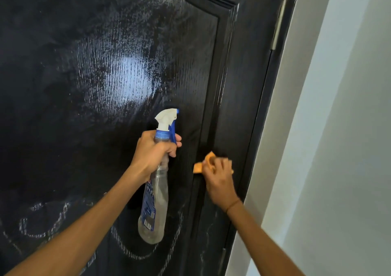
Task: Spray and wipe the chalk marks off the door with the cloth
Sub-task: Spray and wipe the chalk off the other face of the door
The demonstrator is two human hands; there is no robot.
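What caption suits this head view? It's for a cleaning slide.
Left hand holds the spray bottle; right hand wipes the door with the cloth, chalk marks below.

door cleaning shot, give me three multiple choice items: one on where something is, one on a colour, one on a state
1. Where do chalk marks remain on the door?
A. top panel
B. lower part, below the hands
C. on the hinge

2. What colour is the cloth?
A. orange
B. green
C. white

3. What is the left hand doing?
A. resting flat on the door
B. hanging idle
C. gripping the spray bottle

Answers:
1 B, pale loops show along the bottom while the upper panel looks wet and shiny.
2 A, orange shows around the right hand.
3 C, fingers wrap the bottle's neck, one by the blue trigger.
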